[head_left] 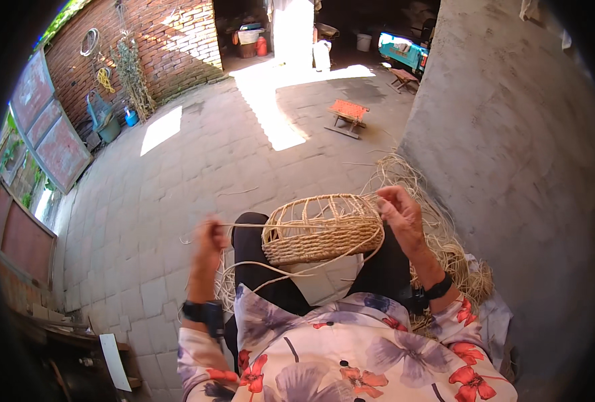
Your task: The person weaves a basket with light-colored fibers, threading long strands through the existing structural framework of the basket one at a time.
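A half-woven wicker basket [321,242] rests across my knees. Its lower wall is densely woven, with open arched ribs and a twisted rim above. My left hand [208,240], slightly blurred, is closed on a thin wicker strand [247,226] that runs taut to the basket's side. At the basket's right end is my right hand [403,218], its fingers bent together against the upper edge; what they pinch is hidden. A loose strand [351,254] loops under the basket from its right side and trails left over my lap.
A tangled heap of wicker strands [445,248] lies to my right, along the grey wall [512,147]. Ahead on the paved floor [176,181] stands a low stool with an orange seat [349,110]. A metal gate [49,124] is at the left, and a turquoise vehicle [403,51] stands far right.
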`<state>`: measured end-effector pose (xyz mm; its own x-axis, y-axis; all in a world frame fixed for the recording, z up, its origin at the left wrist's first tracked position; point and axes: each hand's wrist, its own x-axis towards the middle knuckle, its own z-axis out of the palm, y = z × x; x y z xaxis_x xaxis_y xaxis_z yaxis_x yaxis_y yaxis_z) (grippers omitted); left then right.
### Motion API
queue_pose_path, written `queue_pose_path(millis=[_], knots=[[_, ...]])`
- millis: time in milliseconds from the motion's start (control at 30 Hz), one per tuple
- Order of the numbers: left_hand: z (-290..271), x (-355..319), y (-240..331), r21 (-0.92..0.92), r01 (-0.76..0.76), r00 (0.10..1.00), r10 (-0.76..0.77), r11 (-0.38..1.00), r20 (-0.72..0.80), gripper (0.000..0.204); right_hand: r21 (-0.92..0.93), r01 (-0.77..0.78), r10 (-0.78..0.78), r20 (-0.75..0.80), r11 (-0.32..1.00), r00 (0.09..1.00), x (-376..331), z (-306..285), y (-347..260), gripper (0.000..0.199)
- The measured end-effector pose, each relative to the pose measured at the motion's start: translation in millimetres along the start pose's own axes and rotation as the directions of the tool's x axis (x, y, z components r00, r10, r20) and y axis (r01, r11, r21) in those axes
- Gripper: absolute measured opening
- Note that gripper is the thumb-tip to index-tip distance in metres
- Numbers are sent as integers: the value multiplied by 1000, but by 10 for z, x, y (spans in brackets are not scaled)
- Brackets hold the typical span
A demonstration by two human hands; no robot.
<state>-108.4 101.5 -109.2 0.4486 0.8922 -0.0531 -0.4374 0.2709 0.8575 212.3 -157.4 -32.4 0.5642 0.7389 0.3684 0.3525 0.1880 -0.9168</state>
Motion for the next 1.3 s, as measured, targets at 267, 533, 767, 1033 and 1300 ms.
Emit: queue_pose_path(millis=[267,533,767,1033,1300], knots=[[-2917,-558,947,-79,-308,495,89,948,-864,12,64,-394,399,-144,917,906,-380,-736,911,15],[669,-581,186,687,-387,921,217,615,325,15,249,-383,427,-153,889,891,-325,-564,1198,16],[1418,-753,-47,746,-666,714,284,-9,640,9,258,-374,429,-205,891,880,-370,-557,1205,13],[541,-461,41,931,-352,820,446,-102,359,6,273,-363,424,-214,891,880,-388,-591,1195,7],[-2920,-1237,1118,714,621,694,649,-321,-311,17,321,-345,427,-235,882,873,-394,-604,1107,10]])
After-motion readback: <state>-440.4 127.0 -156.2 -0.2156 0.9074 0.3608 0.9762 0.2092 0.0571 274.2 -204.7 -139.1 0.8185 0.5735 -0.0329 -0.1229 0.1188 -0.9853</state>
